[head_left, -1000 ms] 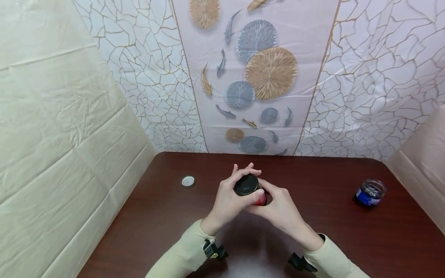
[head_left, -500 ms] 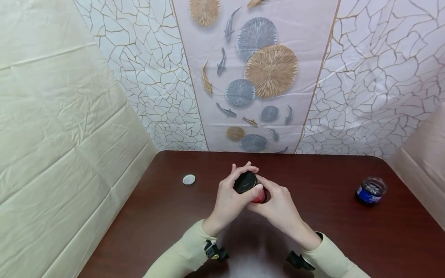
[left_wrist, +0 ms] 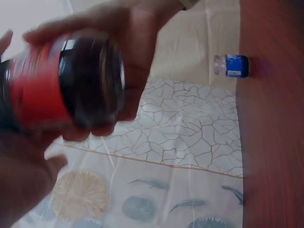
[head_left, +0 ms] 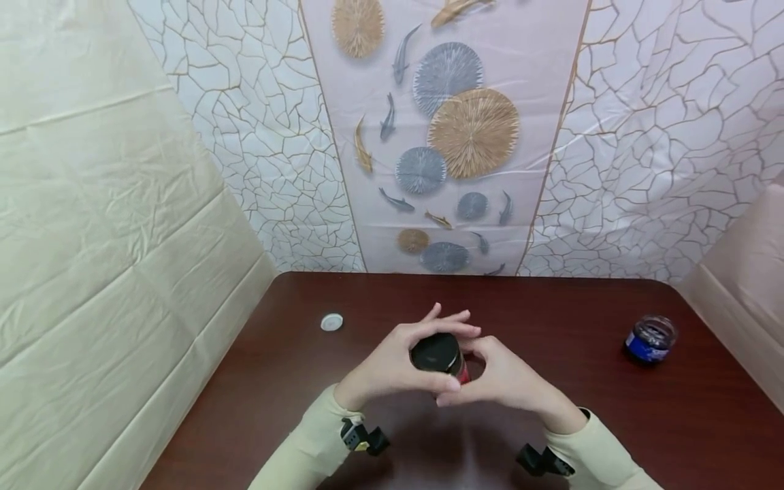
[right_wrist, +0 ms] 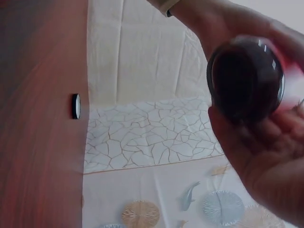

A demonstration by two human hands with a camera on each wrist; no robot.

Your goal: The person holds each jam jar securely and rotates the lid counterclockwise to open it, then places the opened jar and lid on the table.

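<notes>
Both hands hold a jar with a red label (left_wrist: 40, 92) and dark glass in front of me, raised over the table. Its black lid (head_left: 436, 352) faces up toward the head view and leans a little to the left. My left hand (head_left: 388, 364) curls thumb and fingers round the lid end. Round the lower body, my right hand (head_left: 511, 374) grips with thumb in front and fingers behind, so most of the label is covered in the head view. The jar's dark bottom (right_wrist: 237, 80) shows in the right wrist view.
On the dark brown table (head_left: 288, 401), a loose round lid (head_left: 331, 322) lies at the left, white inside up. At the right stands a jar with a blue label (head_left: 650, 339), its top uncovered and its contents dark. A patterned cloth (head_left: 471, 133) hangs behind the table.
Both hands have come down and nearer to me with the red-labelled jar. The left thumb lies lower along the lid's near side. The loose lid and blue-labelled jar have stayed put.
</notes>
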